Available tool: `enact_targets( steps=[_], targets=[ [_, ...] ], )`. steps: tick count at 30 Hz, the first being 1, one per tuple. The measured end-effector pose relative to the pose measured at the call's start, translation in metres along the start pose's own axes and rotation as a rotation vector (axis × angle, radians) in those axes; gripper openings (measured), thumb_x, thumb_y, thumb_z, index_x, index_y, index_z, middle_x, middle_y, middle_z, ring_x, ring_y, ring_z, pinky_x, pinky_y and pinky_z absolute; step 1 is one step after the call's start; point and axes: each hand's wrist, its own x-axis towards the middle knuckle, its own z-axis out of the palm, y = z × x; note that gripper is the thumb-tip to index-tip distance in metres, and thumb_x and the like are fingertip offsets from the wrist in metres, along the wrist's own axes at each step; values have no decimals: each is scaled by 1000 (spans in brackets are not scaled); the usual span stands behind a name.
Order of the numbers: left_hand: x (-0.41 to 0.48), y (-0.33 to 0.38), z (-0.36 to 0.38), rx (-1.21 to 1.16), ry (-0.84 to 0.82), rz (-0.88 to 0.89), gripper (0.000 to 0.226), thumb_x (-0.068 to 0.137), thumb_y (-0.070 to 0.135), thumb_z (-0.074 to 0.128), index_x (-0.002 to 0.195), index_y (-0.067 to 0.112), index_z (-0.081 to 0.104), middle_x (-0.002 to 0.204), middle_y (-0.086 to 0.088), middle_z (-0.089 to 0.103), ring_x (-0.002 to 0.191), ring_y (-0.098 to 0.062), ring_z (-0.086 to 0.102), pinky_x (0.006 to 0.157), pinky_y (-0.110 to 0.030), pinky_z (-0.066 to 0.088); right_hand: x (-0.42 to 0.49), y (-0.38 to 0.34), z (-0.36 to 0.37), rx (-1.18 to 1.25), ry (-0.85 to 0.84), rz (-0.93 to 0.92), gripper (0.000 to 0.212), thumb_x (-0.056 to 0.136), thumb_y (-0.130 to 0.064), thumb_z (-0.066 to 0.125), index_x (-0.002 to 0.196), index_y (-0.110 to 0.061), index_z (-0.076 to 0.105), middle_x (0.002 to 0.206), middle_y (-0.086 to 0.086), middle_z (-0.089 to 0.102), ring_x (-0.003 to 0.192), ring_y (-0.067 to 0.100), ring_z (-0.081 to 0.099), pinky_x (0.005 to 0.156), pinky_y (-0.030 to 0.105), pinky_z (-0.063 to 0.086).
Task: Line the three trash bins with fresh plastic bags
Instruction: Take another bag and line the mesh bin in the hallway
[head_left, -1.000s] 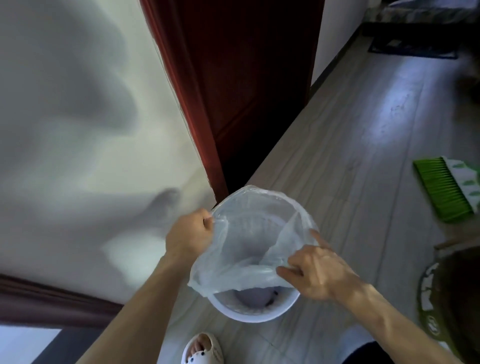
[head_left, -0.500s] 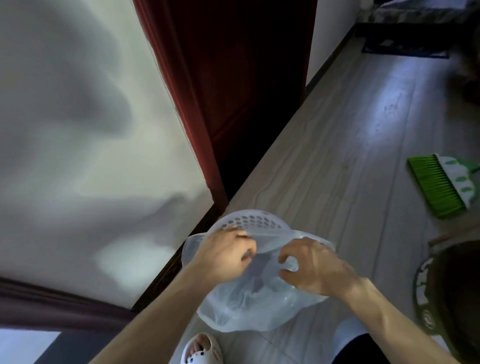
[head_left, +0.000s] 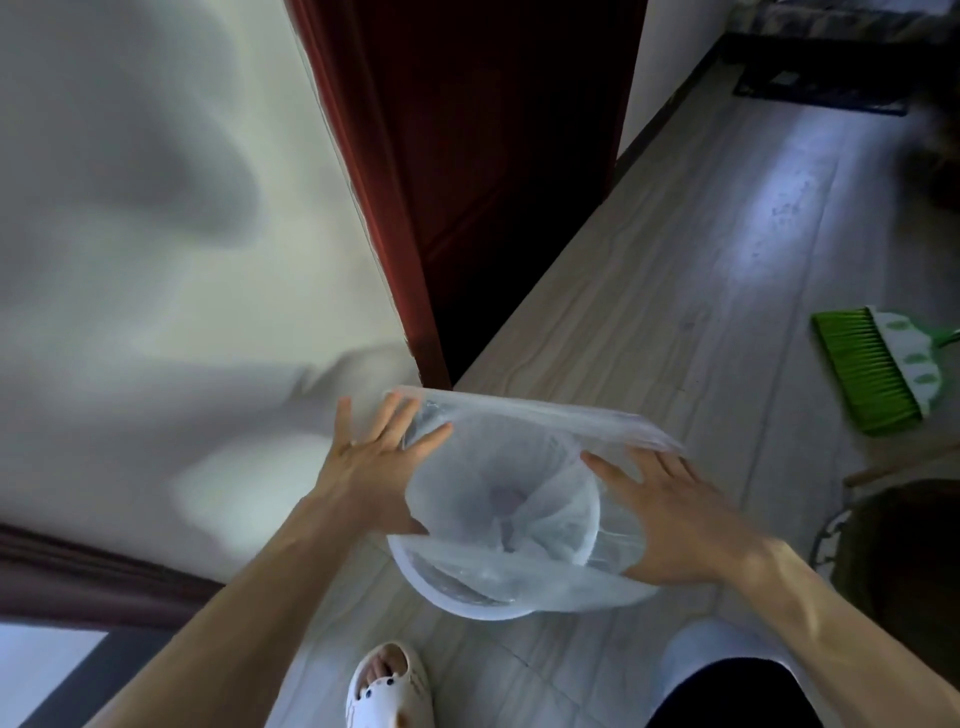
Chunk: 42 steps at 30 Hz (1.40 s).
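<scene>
A small white round trash bin (head_left: 457, 597) stands on the floor at my feet, beside the wall. A thin clear plastic bag (head_left: 519, 457) is draped over its mouth and sags into it. The bag's far edge is stretched in a straight line behind the bin. My left hand (head_left: 369, 457) has its fingers spread straight and presses the bag at the bin's left side. My right hand (head_left: 670, 514) lies flat with straight fingers on the bag at the bin's right side. Most of the bin's rim is hidden under plastic.
A white wall (head_left: 156, 260) and a dark red door frame (head_left: 374, 208) rise to the left. A green broom head (head_left: 878, 374) lies on the wooden floor at the right. A dark round mat (head_left: 904, 561) sits beside my right arm. My white sandal (head_left: 387, 686) is near the bin.
Both hands let go of the pinched bag and opened flat. They moved apart to the bin's two sides, spreading the bag over the mouth.
</scene>
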Motion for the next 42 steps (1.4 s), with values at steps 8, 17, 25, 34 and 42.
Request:
enact_targets(
  steps=[8, 17, 25, 34, 42],
  targets=[
    [-21, -26, -3, -55, -222, -198, 123, 67, 81, 61, 148, 47, -25, 158, -6, -37, 136, -32, -46, 96, -64, -35, 21, -29, -1, 216, 59, -120, 101, 70, -63, 67, 152, -49, 11, 163, -18, 11, 149, 6, 15, 119, 29, 22],
    [-10, -13, -1, -78, -41, -72, 93, 81, 61, 64, 154, 46, 9, 168, 0, -6, 151, -20, -20, 114, -63, -19, 34, -25, 21, 246, 196, -73, 47, 90, -25, 62, 137, -27, 57, 147, -8, 51, 133, 16, 51, 110, 30, 38],
    [-22, -18, 3, -76, -147, -67, 126, 69, 76, 65, 150, 42, -26, 159, -8, -36, 137, -22, -44, 106, -66, -26, 30, -19, 18, 131, 70, -45, 136, 49, -86, 63, 147, -49, -24, 160, 0, -29, 149, 22, -22, 122, 46, 16],
    [-2, 57, -17, 127, 136, 240, 28, 67, 24, 79, 94, 20, 73, 106, -8, 64, 106, -28, 58, 87, -39, 46, 16, -41, -2, 47, 40, -129, 133, 59, -81, 65, 147, -45, -28, 153, 4, -45, 137, 22, -46, 119, 55, -14],
    [101, 123, 72, 251, -284, 492, 40, 103, 10, 44, 141, -2, 46, 146, -15, 47, 137, -34, 42, 98, -16, 41, 21, -35, 4, 113, -65, 6, 128, 61, -73, 69, 153, -40, -14, 160, 2, -33, 141, 21, -41, 117, 54, -17]
  ],
)
